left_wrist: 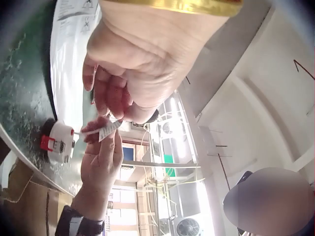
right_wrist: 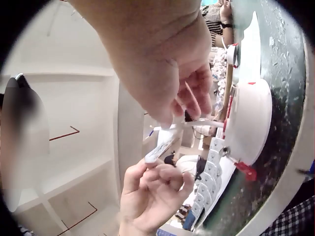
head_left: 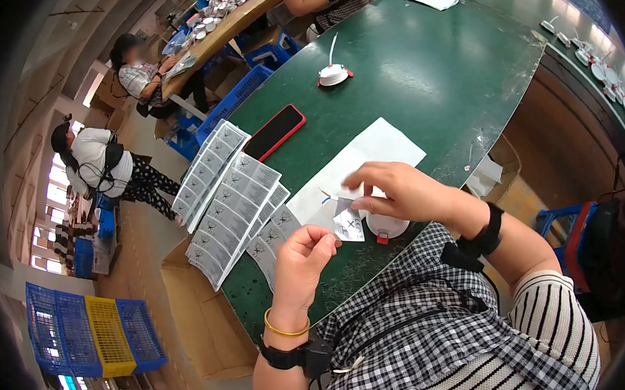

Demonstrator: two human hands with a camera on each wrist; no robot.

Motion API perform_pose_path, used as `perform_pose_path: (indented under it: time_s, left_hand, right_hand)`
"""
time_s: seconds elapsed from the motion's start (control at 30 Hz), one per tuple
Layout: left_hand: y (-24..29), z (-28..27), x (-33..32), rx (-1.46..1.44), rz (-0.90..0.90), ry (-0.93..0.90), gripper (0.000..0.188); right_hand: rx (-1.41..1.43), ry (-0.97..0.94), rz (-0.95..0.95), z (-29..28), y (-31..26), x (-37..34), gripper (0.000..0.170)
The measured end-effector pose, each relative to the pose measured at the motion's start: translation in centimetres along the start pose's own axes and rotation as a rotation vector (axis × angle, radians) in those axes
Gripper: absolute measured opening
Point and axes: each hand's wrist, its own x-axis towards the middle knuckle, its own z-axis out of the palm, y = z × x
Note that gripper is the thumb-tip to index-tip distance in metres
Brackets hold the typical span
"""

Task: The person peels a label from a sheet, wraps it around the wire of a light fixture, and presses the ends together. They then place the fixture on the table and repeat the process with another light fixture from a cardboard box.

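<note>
A small silver-grey printed label (head_left: 348, 220) is stretched between both hands. My left hand (head_left: 304, 261) pinches its lower left corner between thumb and index finger. Thumb and fingers of my right hand (head_left: 398, 190) pinch the label's upper right part, close to a white cable (right_wrist: 209, 122). This cable runs out of a round white downlight (right_wrist: 251, 123) with red clips, which sits on the green table under the right hand. Bare blue and orange-brown wire ends (head_left: 325, 194) stick out beyond the label. In the left wrist view, the label (left_wrist: 110, 131) looks slightly bent.
Sheets of printed labels (head_left: 230, 215) fan over the table's left edge, beside a red-cased phone (head_left: 275, 132). White paper (head_left: 392, 142) lies behind the hands. Another downlight (head_left: 333, 75) stands farther back on the green table (head_left: 434, 63). Other people work beyond.
</note>
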Motion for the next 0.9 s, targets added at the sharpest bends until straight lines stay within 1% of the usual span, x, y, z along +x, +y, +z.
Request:
perform_pose_path:
  time_s: [0.03, 0.07, 0.1, 0.17, 0.23, 0.37, 0.43, 0.47, 0.5, 0.53, 0.57, 0.67, 0.7, 0.73, 0.77, 0.8, 0.87, 0.9]
  left_hand:
    - [-0.3, 0.3, -0.2, -0.005, 0.001, -0.001, 0.01]
    - [-0.6, 0.7, -0.4, -0.048, 0.02, 0.012, 0.01]
    - [-0.8, 1.2, -0.5, -0.093, 0.038, 0.026, 0.01]
    - [-0.8, 2.3, -0.9, -0.119, 0.033, 0.051, 0.009]
    - [-1.0, 3.0, -1.0, -0.146, 0.08, 0.11, 0.007]
    - [-1.3, 3.2, -1.0, -0.113, 0.097, 0.151, 0.006]
    - [-1.4, 3.5, -1.1, -0.009, 0.114, 0.16, 0.008]
    - [-1.5, 3.5, -1.1, -0.013, 0.116, 0.161, 0.008]
    - [-1.6, 3.5, -1.1, 0.07, 0.131, 0.191, 0.009]
    - [-1.6, 3.5, -1.0, 0.153, 0.146, 0.221, 0.01]
    - [-1.7, 3.5, -1.0, 0.149, 0.149, 0.222, 0.01]
    - [-1.9, 3.5, -1.0, 0.204, 0.188, 0.23, 0.01]
    - [-1.9, 3.5, -1.0, 0.248, 0.231, 0.228, 0.01]
    - [-1.8, 3.5, -0.9, 0.293, 0.273, 0.225, 0.01]
    - [-1.8, 3.5, -1.0, 0.292, 0.272, 0.224, 0.01]
    - [-1.7, 3.6, -1.0, 0.309, 0.255, 0.224, 0.01]
    - [-1.5, 3.6, -1.1, 0.325, 0.237, 0.222, 0.01]
    - [-1.4, 3.7, -1.1, 0.345, 0.248, 0.217, 0.01]
  right_hand:
    - [-0.071, 0.184, 0.018, 0.2, -0.8, -0.4, 0.02]
    - [-0.139, 0.247, -0.003, 0.0, -1.8, -0.9, 0.024]
    - [-0.224, 0.314, -0.091, 0.2, -2.7, -1.4, 0.024]
    - [-0.258, 0.344, -0.167, 1.3, -4.6, -2.6, 0.022]
    - [-0.359, 0.347, -0.224, 2.1, -6.0, -3.3, 0.021]
    - [-0.452, 0.335, -0.218, 2.7, -6.3, -3.5, 0.027]
    - [-0.481, 0.326, -0.225, 2.8, -6.4, -3.3, 0.026]
    - [-0.508, 0.321, -0.227, 2.9, -6.4, -3.3, 0.026]
    - [-0.511, 0.319, -0.229, 2.9, -6.4, -3.3, 0.026]
    - [-0.529, 0.323, -0.219, 3.0, -6.4, -3.2, 0.022]
    - [-0.547, 0.327, -0.209, 3.1, -6.4, -3.2, 0.019]
    - [-0.57, 0.322, -0.194, 3.4, -6.3, -3.4, 0.018]
    - [-0.571, 0.321, -0.195, 3.4, -6.4, -3.4, 0.018]
    - [-0.574, 0.307, -0.181, 3.2, -6.6, -3.4, 0.022]
    - [-0.578, 0.293, -0.167, 3.2, -6.7, -3.5, 0.026]
    - [-0.58, 0.292, -0.166, 3.3, -6.7, -3.5, 0.026]
    - [-0.61, 0.293, -0.155, 3.4, -6.6, -3.5, 0.017]
    - [-0.611, 0.292, -0.153, 3.4, -6.6, -3.5, 0.017]
